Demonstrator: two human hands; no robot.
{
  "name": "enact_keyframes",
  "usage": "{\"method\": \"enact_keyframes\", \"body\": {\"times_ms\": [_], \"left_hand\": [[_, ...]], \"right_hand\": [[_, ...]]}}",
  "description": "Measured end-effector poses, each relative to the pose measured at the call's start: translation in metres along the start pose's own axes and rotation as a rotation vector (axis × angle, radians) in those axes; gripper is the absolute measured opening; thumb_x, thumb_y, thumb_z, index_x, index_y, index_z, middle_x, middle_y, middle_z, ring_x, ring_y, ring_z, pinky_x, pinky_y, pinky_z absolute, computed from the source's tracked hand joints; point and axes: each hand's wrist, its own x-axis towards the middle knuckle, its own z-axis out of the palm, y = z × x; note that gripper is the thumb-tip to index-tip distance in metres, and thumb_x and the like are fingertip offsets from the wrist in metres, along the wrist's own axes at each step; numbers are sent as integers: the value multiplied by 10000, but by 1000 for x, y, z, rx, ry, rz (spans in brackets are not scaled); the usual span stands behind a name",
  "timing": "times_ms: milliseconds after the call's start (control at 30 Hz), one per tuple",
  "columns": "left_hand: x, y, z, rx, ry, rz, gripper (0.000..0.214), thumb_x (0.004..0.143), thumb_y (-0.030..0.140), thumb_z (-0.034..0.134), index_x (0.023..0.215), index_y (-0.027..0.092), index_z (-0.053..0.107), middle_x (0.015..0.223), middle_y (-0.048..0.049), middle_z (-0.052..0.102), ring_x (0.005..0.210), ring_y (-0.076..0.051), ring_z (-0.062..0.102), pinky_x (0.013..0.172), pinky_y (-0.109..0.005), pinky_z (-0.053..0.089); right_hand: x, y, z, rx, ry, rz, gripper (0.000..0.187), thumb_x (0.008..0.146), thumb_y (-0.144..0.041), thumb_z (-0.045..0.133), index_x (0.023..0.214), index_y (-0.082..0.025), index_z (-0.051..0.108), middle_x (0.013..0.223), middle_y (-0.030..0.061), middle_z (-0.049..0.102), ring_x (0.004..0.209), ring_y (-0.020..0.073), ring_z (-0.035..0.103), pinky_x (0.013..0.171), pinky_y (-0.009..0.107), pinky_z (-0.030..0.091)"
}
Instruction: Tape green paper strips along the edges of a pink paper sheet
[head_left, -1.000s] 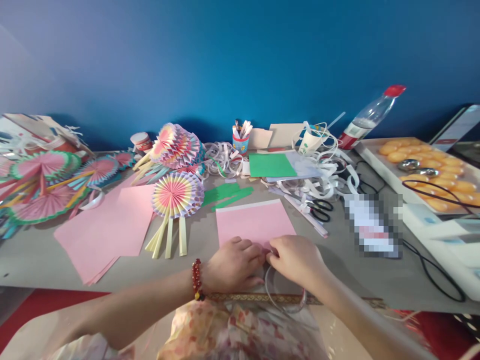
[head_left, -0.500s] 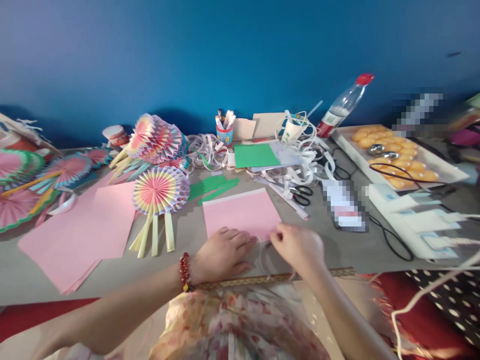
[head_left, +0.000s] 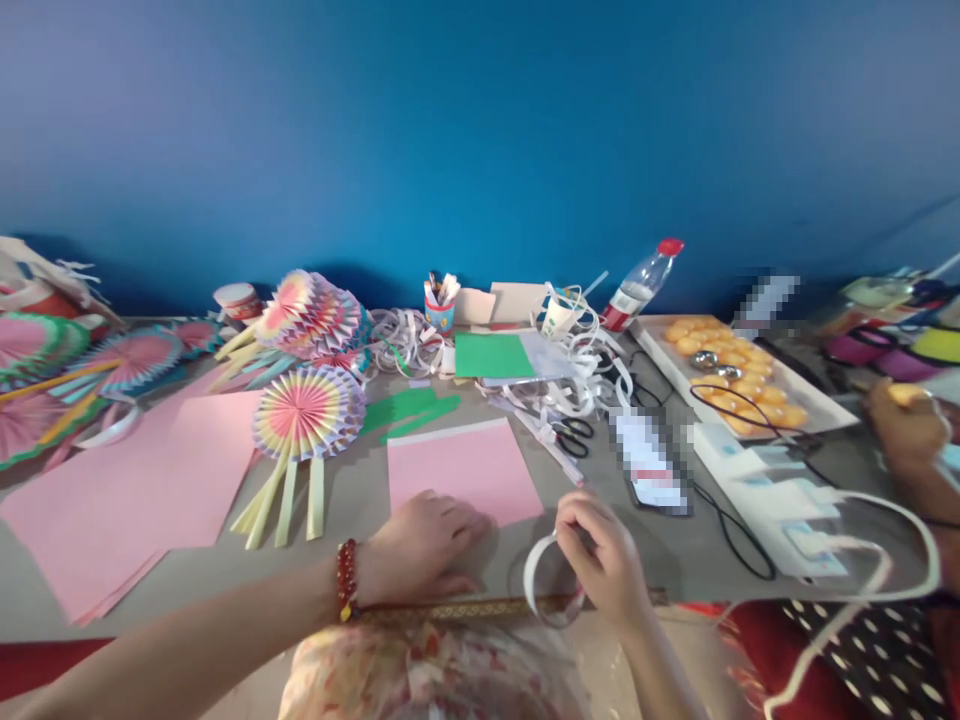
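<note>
**Q:** Hands first. What is entered?

**A:** My right hand [head_left: 600, 555] is pinched shut on a curled white strip [head_left: 536, 578], just off the near right corner of the pink sheet [head_left: 465, 468]. My left hand [head_left: 424, 545] lies flat and holds nothing. Its fingers are spread on the near edge of that sheet, and there is a red bead bracelet [head_left: 346, 580] at the wrist.

**Q:** Condition of the sheet?

**A:** It lies flat on the desk [head_left: 358, 492], with no crease that I can see. I judge it unworked.

**Q:** Finished stock, and what remains?

**A:** Left of the sheet is one pleated fan [head_left: 307, 412] with yellow tails. Beyond and further left of it are more fans [head_left: 315, 310]. I count those as done. Further left is a stack of pink paper [head_left: 127, 490], unfolded, which I take as left to do.

**Q:** Beyond the sheet?

**A:** Green scraps [head_left: 409, 410], a green card [head_left: 491, 355], a pencil cup [head_left: 439, 312] and a tangle of white strips [head_left: 592, 375]. To the right are scissors [head_left: 574, 437], then a tray of orange pieces [head_left: 739, 385] and a bottle [head_left: 641, 285].

**Q:** Anything unclear?

**A:** A patch right of the sheet is blurred out. Another person's hand [head_left: 904, 425] at the far right is cut by the frame, and I cannot tell what it holds. Part of my strip is hidden behind my fingers.
</note>
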Motion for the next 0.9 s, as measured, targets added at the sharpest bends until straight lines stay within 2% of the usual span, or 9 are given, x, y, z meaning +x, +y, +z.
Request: {"method": "enact_keyframes", "body": {"times_ms": [200, 367, 433, 533, 600, 667, 733, 800, 900], "left_hand": [[3, 1, 2, 50, 33, 23, 732, 868, 672, 524, 1421, 214, 382, 1161, -108, 655, 1003, -277, 626, 804, -380, 480], [7, -1, -2, 66, 67, 13, 664, 848, 650, 556, 1408, 324, 408, 936, -32, 687, 761, -230, 648, 665, -307, 479], [4, -4, -9, -77, 113, -27, 555, 854, 564, 597, 1332, 301, 498, 881, -16, 687, 719, -197, 639, 646, -267, 471], [-5, -13, -22, -389, 309, -260, 298, 917, 449, 544, 1107, 235, 629, 803, -18, 658, 675, -152, 607, 606, -222, 448], [-10, -20, -31, -563, 488, -422, 317, 960, 465, 480, 1052, 202, 631, 819, -37, 642, 688, -144, 585, 604, -220, 442], [-12, -25, -38, -689, 586, -446, 411, 939, 547, 508, 1139, 200, 601, 866, -42, 632, 713, -143, 567, 623, -228, 445], [-11, -28, -42, -804, 582, -413, 478, 891, 614, 558, 1099, 187, 613, 818, -30, 616, 687, -138, 557, 607, -227, 433], [-9, -29, -42, -933, 562, -422, 480, 887, 634, 552, 928, 160, 618, 691, -7, 571, 604, -125, 542, 564, -222, 412], [-12, -33, -41, -1069, 566, -464, 466, 916, 614, 519, 828, 159, 567, 581, 20, 515, 512, -111, 515, 516, -211, 372]], "right_hand": [[9, 11, 4, 147, -54, 143, 288, 948, -368, 475, 700, -224, 497, 588, -37, 523, 535, 123, 523, 541, 208, 408], [50, -5, 13, 322, -87, 266, 374, 919, -541, 484, 721, -223, 494, 526, -72, 366, 463, 110, 379, 453, 219, 316], [69, -16, 13, 425, -121, 306, 393, 893, -595, 514, 777, -219, 512, 537, -81, 354, 466, 102, 349, 445, 214, 290], [92, -35, 15, 573, -159, 355, 406, 870, -617, 560, 840, -214, 519, 552, -85, 384, 475, 89, 346, 455, 202, 281], [102, -48, 21, 682, -195, 375, 395, 886, -600, 560, 837, -212, 505, 552, -80, 418, 480, 85, 367, 469, 198, 293], [111, -60, 31, 773, -223, 375, 382, 895, -583, 563, 841, -212, 493, 561, -70, 459, 496, 88, 399, 486, 198, 318], [116, -69, 40, 833, -243, 370, 369, 914, -575, 539, 867, -211, 494, 574, -61, 489, 504, 94, 429, 500, 201, 347], [118, -72, 46, 801, -233, 329, 363, 939, -567, 495, 878, -210, 511, 607, -36, 536, 538, 114, 490, 532, 218, 396], [114, -62, 49, 521, -129, 172, 399, 958, -562, 447, 804, -211, 556, 697, 23, 615, 664, 161, 584, 638, 254, 466]]}}
